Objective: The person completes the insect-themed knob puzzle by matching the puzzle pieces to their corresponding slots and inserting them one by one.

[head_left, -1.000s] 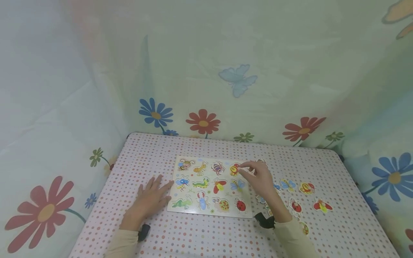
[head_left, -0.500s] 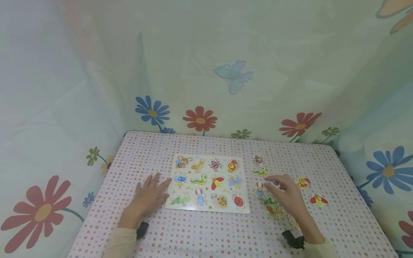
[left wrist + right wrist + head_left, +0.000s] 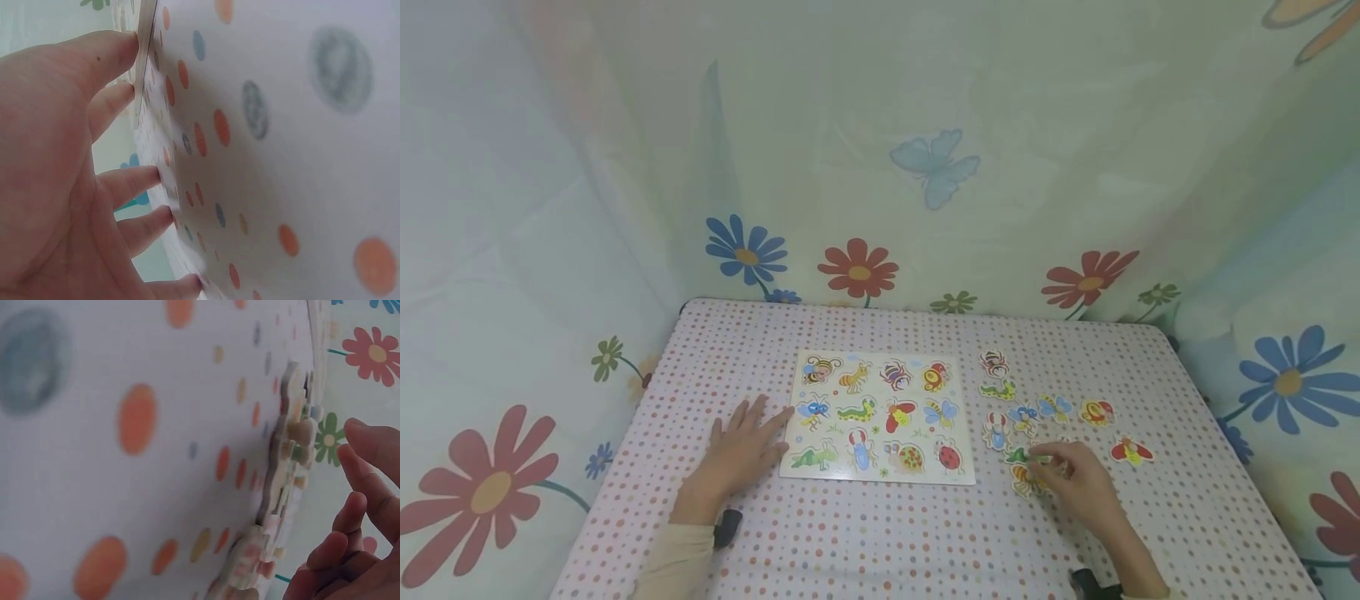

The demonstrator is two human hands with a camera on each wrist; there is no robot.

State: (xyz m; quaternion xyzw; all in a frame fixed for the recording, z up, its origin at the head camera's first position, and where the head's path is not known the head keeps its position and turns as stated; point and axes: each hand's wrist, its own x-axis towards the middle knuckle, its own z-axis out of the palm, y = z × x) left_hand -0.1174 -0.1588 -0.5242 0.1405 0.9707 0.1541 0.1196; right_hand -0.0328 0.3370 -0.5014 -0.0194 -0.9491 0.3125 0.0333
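A flat puzzle board (image 3: pixel 917 417) with rows of insect pictures lies in the middle of the table. My left hand (image 3: pixel 740 454) rests beside it, fingers spread, and the left wrist view has the thumb and forefinger at the board's edge (image 3: pixel 144 44). To the right of the board, my right hand (image 3: pixel 1084 490) hovers over several loose insect pieces. Its fingertips overlap the green grasshopper piece (image 3: pixel 1017 455) and the orange ant piece (image 3: pixel 1022 481). In the right wrist view, the loosely bent fingers (image 3: pixel 365 464) hold nothing and stand apart from the pieces' small knobs (image 3: pixel 302 432).
Around the right hand lie more pieces: a spider (image 3: pixel 993 363), a green caterpillar (image 3: pixel 997 389), a stag beetle (image 3: pixel 997 432), a dragonfly (image 3: pixel 1055 408) and a red-winged bug (image 3: pixel 1131 451). A flower-printed curtain (image 3: pixel 820 150) hangs behind the dotted table (image 3: pixel 850 542).
My right hand has moved from the board's upper right corner to the loose pieces, then toward the table's near side. The left hand stays beside the board. The head view has shifted slightly.
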